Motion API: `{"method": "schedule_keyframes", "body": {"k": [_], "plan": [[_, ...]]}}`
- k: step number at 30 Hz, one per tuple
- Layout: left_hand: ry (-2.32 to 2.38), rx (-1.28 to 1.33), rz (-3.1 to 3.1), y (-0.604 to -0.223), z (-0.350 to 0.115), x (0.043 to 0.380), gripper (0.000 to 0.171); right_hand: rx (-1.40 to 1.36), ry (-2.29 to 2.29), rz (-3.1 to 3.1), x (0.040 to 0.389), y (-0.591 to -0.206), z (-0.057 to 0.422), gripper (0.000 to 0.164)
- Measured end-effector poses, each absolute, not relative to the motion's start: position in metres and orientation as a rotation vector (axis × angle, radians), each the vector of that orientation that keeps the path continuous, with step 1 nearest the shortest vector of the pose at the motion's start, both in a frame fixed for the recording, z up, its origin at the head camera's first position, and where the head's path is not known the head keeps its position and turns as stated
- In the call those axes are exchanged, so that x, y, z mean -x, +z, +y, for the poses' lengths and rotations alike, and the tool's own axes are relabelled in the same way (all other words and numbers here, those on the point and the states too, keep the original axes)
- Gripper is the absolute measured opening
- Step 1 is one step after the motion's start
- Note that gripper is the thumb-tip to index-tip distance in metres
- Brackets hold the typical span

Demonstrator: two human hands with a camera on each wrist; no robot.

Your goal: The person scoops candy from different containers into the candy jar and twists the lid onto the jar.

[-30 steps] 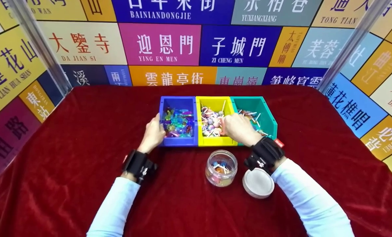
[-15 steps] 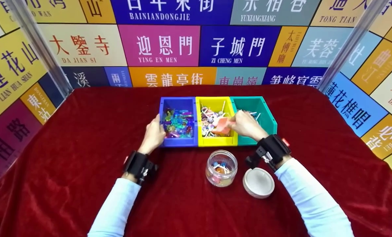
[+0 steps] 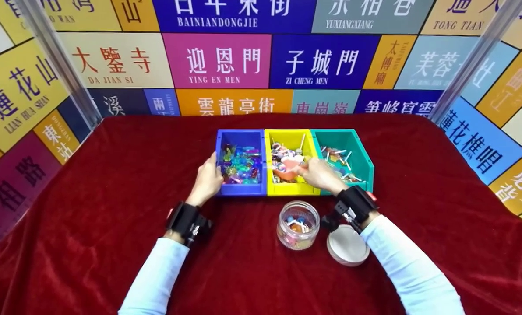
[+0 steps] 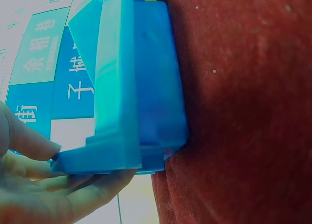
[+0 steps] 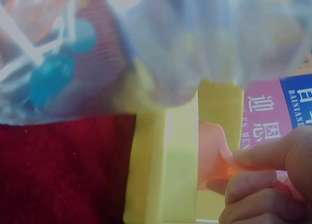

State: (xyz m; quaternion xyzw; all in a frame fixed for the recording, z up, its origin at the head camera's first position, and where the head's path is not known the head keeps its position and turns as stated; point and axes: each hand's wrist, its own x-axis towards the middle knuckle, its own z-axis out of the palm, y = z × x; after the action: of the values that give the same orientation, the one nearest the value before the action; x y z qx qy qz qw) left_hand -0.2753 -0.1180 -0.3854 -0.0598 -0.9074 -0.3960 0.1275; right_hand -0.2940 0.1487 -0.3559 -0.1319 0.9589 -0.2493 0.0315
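Note:
In the head view, my left hand grips the left rim of a blue bin that holds shiny, colourful translucent pieces. The left wrist view shows the thumb on the bin's rim and the fingers beneath it. My right hand pinches the handle of a pink-orange scoop inside the yellow bin, among wrapped lollipops. In the right wrist view, thumb and curled fingers hold the scoop behind the yellow wall. A clear jar with some lollipops inside stands open in front of the bins.
A green bin with more lollipops adjoins the yellow one on the right. The jar's white lid lies beside the jar, under my right wrist. Red cloth covers the table, and a sign-patterned panel rises behind it.
My right hand has raised the scoop out of the lollipops, then shifted it left over them within the yellow bin. The left hand keeps its grip on the blue bin.

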Motion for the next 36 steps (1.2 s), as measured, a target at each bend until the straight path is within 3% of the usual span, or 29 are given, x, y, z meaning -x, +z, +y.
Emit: {"method": "schedule_keyframes", "body": {"k": [9, 18, 36], "plan": [[-1.114, 0.203, -2.593, -0.387, -0.119, 0.275, 0.044, 0.485, -0.811, 2.96, 0.301, -0.366, 0.148, 0.028], [-1.133, 0.207, -2.605, -0.387, -0.118, 0.275, 0.044, 0.366, -0.962, 2.892, 0.3, -0.373, 0.148, 0.031], [-1.122, 0.233, -2.599, -0.388, -0.12, 0.275, 0.044, 0.457, -1.168, 2.789, 0.298, -0.373, 0.161, 0.03]]}}
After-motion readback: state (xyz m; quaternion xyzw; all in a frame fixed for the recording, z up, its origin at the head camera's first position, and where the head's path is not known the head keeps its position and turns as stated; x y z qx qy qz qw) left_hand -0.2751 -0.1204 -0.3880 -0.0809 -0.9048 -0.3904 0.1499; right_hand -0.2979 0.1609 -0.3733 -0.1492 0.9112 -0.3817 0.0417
